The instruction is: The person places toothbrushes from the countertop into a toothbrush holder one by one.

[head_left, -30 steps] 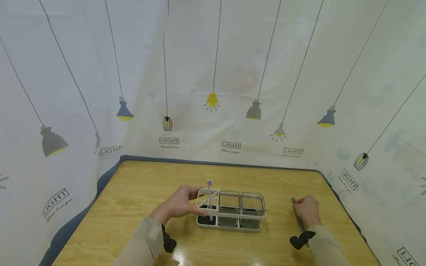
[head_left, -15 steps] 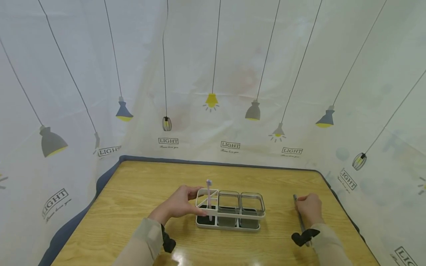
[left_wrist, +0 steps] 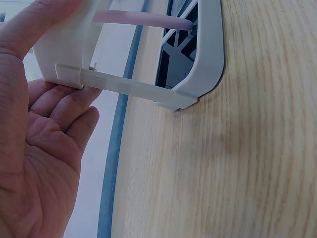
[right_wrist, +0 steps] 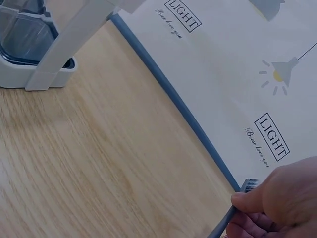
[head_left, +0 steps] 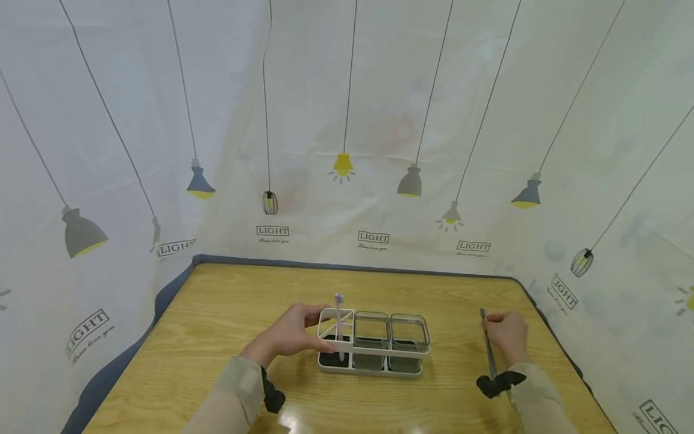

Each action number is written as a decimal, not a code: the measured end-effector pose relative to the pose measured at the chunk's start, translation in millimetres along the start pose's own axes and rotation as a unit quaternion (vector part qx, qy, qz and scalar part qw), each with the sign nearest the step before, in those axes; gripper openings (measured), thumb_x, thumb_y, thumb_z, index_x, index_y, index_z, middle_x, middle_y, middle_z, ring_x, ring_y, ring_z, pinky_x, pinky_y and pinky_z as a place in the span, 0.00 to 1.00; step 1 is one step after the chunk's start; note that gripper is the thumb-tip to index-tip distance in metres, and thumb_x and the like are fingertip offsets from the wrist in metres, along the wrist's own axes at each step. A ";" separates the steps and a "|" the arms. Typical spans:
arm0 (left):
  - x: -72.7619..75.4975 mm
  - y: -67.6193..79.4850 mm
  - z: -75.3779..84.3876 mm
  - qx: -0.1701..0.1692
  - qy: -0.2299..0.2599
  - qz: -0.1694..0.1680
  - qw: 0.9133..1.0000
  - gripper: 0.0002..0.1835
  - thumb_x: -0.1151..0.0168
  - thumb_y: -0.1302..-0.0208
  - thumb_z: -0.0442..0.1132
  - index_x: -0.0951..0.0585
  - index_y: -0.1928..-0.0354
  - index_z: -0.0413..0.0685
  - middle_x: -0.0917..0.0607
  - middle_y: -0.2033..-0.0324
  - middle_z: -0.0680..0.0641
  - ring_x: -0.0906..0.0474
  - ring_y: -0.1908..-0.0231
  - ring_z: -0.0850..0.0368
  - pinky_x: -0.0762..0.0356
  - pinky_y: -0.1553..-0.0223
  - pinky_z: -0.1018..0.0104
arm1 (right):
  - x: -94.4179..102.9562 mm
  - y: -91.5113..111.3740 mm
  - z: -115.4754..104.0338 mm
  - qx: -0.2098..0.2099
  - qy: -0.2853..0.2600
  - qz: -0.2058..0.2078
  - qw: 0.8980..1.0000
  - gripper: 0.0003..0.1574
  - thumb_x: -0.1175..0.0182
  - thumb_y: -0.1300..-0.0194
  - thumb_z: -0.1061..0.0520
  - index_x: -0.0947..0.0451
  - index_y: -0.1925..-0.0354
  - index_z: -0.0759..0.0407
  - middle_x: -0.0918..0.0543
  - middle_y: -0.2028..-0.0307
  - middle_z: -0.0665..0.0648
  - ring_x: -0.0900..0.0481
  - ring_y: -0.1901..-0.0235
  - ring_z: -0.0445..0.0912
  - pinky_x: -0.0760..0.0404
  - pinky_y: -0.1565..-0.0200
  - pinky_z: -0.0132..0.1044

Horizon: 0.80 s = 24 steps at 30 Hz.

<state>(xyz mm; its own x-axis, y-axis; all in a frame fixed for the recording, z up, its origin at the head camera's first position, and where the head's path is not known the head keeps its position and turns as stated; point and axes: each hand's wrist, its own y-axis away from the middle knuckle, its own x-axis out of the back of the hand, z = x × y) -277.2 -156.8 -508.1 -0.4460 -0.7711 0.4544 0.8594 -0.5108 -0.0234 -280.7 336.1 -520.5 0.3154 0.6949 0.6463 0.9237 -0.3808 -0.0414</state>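
Observation:
A white toothbrush holder (head_left: 390,351) stands on the table, and my left hand (head_left: 295,330) grips the upper frame at its left end, thumb in front and fingers behind. A pale pink toothbrush (head_left: 340,322) stands upright in the divided left section; its handle (left_wrist: 148,20) reaches the dark base in the left wrist view. Two clear square cups (head_left: 372,339) fill the other sections. To the right, apart from the holder, my right hand (head_left: 508,334) pinches a dark grey toothbrush (head_left: 490,352) near its head. Its bristles (right_wrist: 251,183) show beside the thumb in the right wrist view.
The wooden table (head_left: 260,283) has a blue-grey edge (head_left: 352,269) at the back. White sheeting (head_left: 303,120) printed with lamps surrounds it on the back and sides. A stretch of bare wood lies between the holder and my right hand.
My right hand has shifted slightly right and away with the grey toothbrush, whose head end now sits a little farther up the view. The left hand and holder stay put.

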 end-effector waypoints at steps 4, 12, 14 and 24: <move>0.2 0.0 0.6 0.001 0.003 0.000 1.000 0.54 0.12 0.50 0.51 0.29 0.24 0.38 0.21 0.31 0.44 0.26 0.30 0.46 0.30 0.30 0.44 | 2.3 -1.0 -2.7 -0.005 -0.012 0.006 1.000 0.17 0.34 0.32 0.63 0.15 0.52 0.77 0.15 0.55 0.76 0.17 0.60 0.64 0.21 0.71 0.38; -0.4 -0.4 -0.5 0.001 -0.002 0.003 1.000 0.53 0.12 0.50 0.51 0.28 0.24 0.40 0.20 0.33 0.46 0.25 0.31 0.46 0.30 0.30 0.43 | 7.1 0.9 -14.4 0.006 -0.003 0.019 1.000 0.16 0.33 0.32 0.62 0.14 0.53 0.77 0.14 0.56 0.75 0.17 0.61 0.63 0.22 0.72 0.37; -0.6 -0.3 -0.5 0.002 -0.003 0.004 1.000 0.53 0.12 0.50 0.51 0.28 0.24 0.40 0.20 0.33 0.46 0.25 0.31 0.46 0.30 0.30 0.43 | 7.9 0.3 -17.6 0.011 0.003 0.022 1.000 0.17 0.34 0.31 0.61 0.14 0.53 0.76 0.13 0.56 0.74 0.17 0.60 0.64 0.22 0.70 0.38; -0.8 -0.6 -1.1 0.002 0.000 0.000 1.000 0.55 0.13 0.49 0.51 0.30 0.23 0.37 0.20 0.32 0.44 0.25 0.31 0.44 0.30 0.31 0.42 | 13.3 -2.6 -36.7 0.028 -0.015 0.053 0.998 0.16 0.33 0.31 0.61 0.13 0.52 0.75 0.12 0.59 0.71 0.16 0.60 0.61 0.22 0.69 0.35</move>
<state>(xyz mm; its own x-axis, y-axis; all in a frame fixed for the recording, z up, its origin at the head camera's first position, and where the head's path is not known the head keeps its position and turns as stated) -277.7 -156.3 -509.4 -0.4452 -0.7711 0.4552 0.8605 -0.5090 -0.0207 -286.8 323.9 -483.8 0.4174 0.6702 0.6137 0.8952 -0.4194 -0.1510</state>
